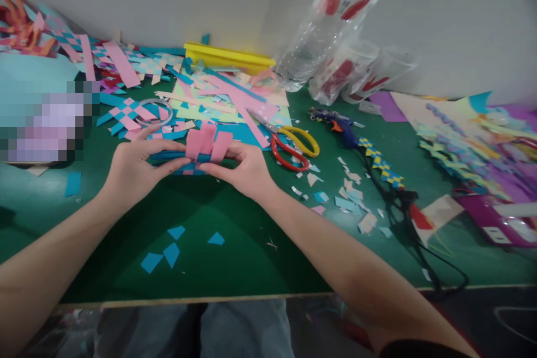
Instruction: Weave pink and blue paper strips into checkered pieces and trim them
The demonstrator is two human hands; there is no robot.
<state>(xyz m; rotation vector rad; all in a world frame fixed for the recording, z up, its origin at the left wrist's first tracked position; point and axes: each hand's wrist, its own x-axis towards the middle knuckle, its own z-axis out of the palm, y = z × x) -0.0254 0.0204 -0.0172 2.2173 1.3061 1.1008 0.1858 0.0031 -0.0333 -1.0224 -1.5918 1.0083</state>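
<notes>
Between the two bare hands I can make out one folded paper strip piece (203, 158), blue with a small pink check, and I count three pink strips (207, 139) standing up from it. The left hand (138, 162) is nearly closed, pinching the piece's left end between thumb and fingers; the right hand (249, 170) grips the other end just as narrowly, its thumb along the near side. So the piece lies level across both sets of fingertips, above the green tabletop (251, 268). Nearer me than the hands I count four blue scraps (171, 254). Just beyond the left hand sits one clear ring (170, 113). Right of the right hand I have one pair of scissors (274, 130), with one red and one yellow handle, and farther right one glue gun (346, 134).
</notes>
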